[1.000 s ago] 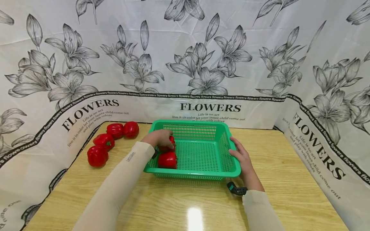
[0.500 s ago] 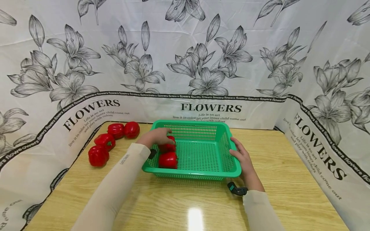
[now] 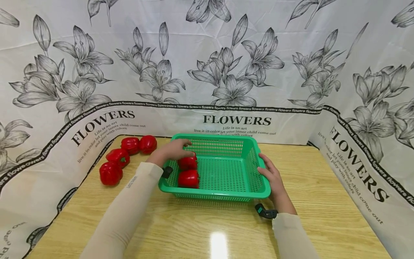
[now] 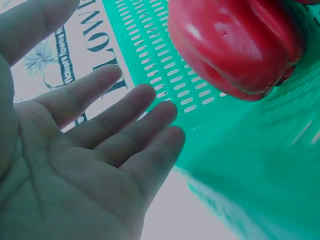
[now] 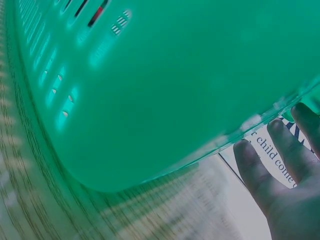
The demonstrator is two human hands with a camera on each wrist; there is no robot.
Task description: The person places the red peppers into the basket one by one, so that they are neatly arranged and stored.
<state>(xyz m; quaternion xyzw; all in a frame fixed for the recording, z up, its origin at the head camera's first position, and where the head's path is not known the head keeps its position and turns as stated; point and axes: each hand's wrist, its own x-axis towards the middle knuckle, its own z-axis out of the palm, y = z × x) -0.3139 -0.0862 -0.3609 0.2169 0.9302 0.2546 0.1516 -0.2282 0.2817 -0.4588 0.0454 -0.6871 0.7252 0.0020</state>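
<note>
A green plastic basket with slotted walls stands on the table. Two red bell peppers, a nearer one and a farther one, lie inside along its left side. Over the basket's left rim is my left hand, its fingers spread and holding nothing. The left wrist view shows the bare palm apart from a red bell pepper. My right hand holds the basket's right rim, its thumb and a finger over the edge. In the right wrist view, several fingers meet the rim from outside.
Several more red bell peppers sit in a line on the wooden table left of the basket. A flower-printed cloth hangs behind and along both sides. A dark wrist device is below the right hand.
My left hand has let go of the farther bell pepper in the basket and drawn back to the left and up, its fingers opening. The right hand has stayed on the rim.
</note>
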